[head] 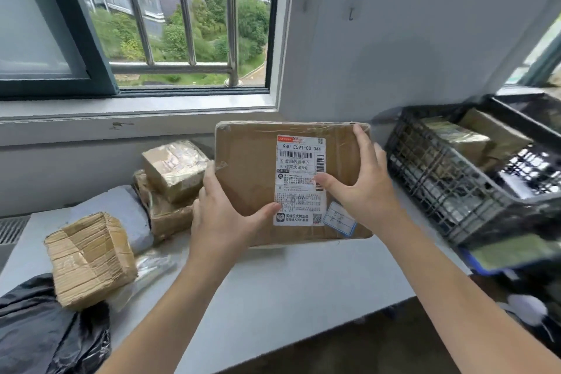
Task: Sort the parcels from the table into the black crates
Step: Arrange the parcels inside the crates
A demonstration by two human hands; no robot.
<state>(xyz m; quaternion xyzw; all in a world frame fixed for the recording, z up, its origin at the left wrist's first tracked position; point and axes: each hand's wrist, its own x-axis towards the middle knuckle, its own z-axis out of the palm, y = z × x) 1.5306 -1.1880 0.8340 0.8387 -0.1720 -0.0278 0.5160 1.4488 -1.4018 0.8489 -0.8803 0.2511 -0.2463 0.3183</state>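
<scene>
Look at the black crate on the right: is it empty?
No, the black crate holds taped brown parcels.

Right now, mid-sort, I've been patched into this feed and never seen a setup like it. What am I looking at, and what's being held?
There is no machine: one camera worn on a person's head looks down at their two bare hands. The left hand grips the left edge of a flat cardboard parcel, thumb in front; the right hand lies on its right side, thumb on the white label. On the grey table to the left lie a crushed box, a grey mailer, two stacked taped boxes and a black bag. A black crate on the right holds parcels.
</scene>
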